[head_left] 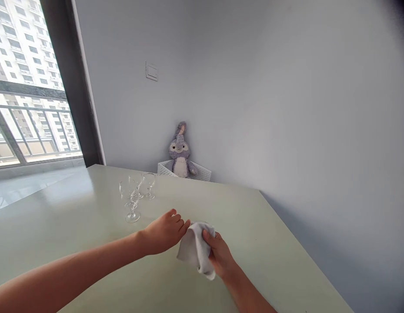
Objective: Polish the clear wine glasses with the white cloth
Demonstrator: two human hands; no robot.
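Note:
My right hand is closed round a light grey cloth, its thumb on top and folds hanging down over the table. Just left of the cloth, my left hand has its fingers curled, with the fingertips at the cloth's upper left edge. Whatever it may grip is hidden behind the fingers and the cloth. Several clear stemmed glasses stand upright in a cluster on the pale table, beyond my left forearm. The nearest glass is closest to my left hand, and another glass is at the cluster's right side.
Behind the table's far edge, a grey plush toy sits in a white perforated basket. Grey walls meet in the corner there, with a light switch on the left one. A window with a railing is at far left.

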